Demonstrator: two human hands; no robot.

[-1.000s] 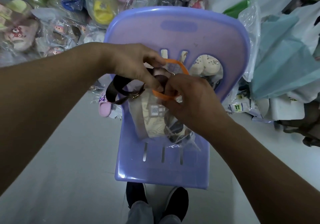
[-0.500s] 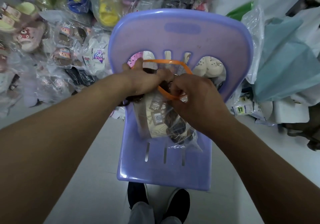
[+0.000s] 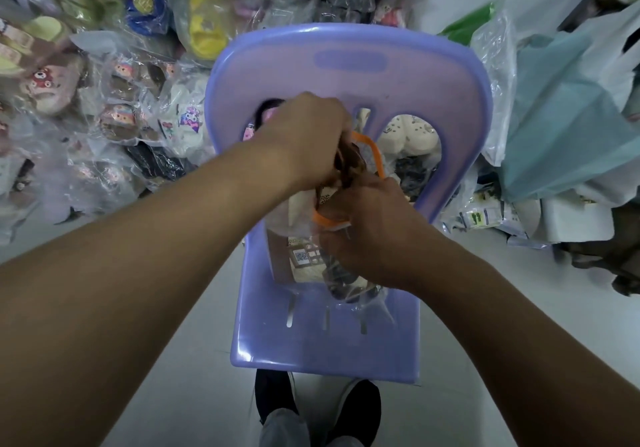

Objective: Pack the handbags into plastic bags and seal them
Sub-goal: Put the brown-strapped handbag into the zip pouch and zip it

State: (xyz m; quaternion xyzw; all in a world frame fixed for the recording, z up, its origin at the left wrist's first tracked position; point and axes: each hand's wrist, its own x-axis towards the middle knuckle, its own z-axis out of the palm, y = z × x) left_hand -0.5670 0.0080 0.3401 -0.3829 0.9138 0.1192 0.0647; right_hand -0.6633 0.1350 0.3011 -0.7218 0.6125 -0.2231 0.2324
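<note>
A cream handbag (image 3: 304, 263) with a dark brown strap (image 3: 348, 162) and an orange ring handle (image 3: 375, 156) stands on the seat of a purple plastic chair (image 3: 346, 76), inside a clear plastic bag (image 3: 367, 303). My left hand (image 3: 304, 138) grips the bunched brown strap at the bag's top. My right hand (image 3: 367, 235) holds the bag's mouth and the orange handle from the near side. The lower part of the handbag is hidden behind my right hand.
Many packed toys and bags in clear plastic (image 3: 114, 111) are piled on the floor left of and behind the chair. Teal and white plastic sheets (image 3: 568, 117) lie at the right. My shoes (image 3: 356, 408) show below the chair's front edge.
My left hand has gathered the loose brown strap from the left into a bunch at the bag's mouth. My right hand has slid lower on the bag.
</note>
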